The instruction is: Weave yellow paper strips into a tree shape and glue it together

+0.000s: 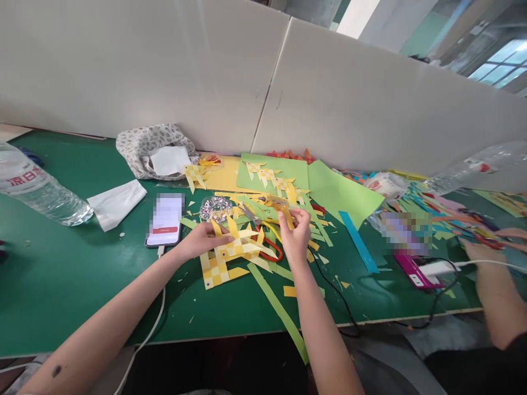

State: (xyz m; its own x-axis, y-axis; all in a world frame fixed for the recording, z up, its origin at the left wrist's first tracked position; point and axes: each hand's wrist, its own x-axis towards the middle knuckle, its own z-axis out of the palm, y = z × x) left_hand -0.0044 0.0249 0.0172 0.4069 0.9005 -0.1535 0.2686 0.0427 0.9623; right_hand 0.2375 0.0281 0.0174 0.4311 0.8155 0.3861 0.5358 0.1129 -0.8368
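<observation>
My left hand (201, 240) rests on the green table (61, 274) with its fingers closed on the edge of a woven yellow paper piece (230, 255). My right hand (295, 230) is raised just to the right of it, pinching a yellow paper strip (289, 215) between fingers and thumb. A second woven yellow-and-white piece (216, 271) lies under the first. Red-handled scissors (269, 247) lie between my hands, partly hidden by the strips. A small clear dish of googly eyes (216, 207) sits just behind my left hand.
A phone (165, 219) on a white cable lies left of my hands. A water bottle (39, 189), white tissue (116, 202) and cloth bag (152, 148) sit further left. Green sheets (329, 186) and paper scraps fill the middle. Another person's hands (481, 249) work at right.
</observation>
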